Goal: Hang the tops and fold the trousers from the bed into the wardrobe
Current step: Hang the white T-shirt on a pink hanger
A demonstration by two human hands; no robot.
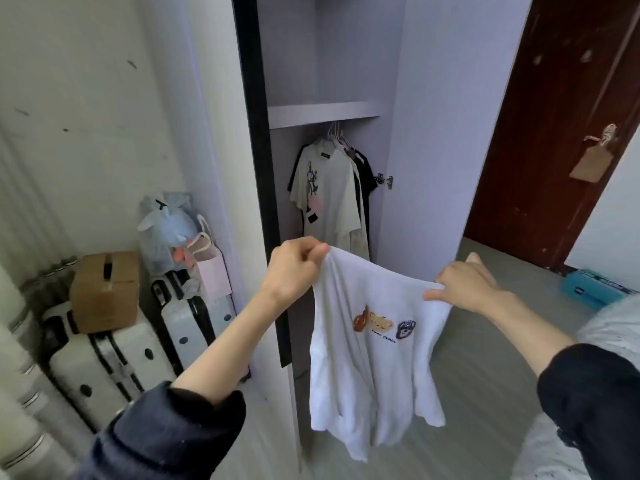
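The left hand (294,263) has a tight grip, fingers curled over and pinching one top corner of a white T-shirt (374,368); the right hand (464,285) holds the other top corner, thumb under the cloth and fingers bent over its upper edge. The shirt hangs freely between and below both hands, its upper edge sagging from one grip to the other, its printed front with three small bear heads facing the camera and its hem dangling above the floor (485,393). It is held just in front of the open wardrobe (433,133). Inside, under the shelf (322,114), a cream printed top (329,188) and darker tops behind it hang on hangers (337,133), filling the rail from the middle to the right wall; the left part under the shelf shows bare back panel. The wardrobe's dark front edge stands just behind the left wrist. To the left, white suitcases (114,358) with a cardboard box (105,292) on top stand against the wall; to the right the floor lies open toward a red-brown door (554,133).
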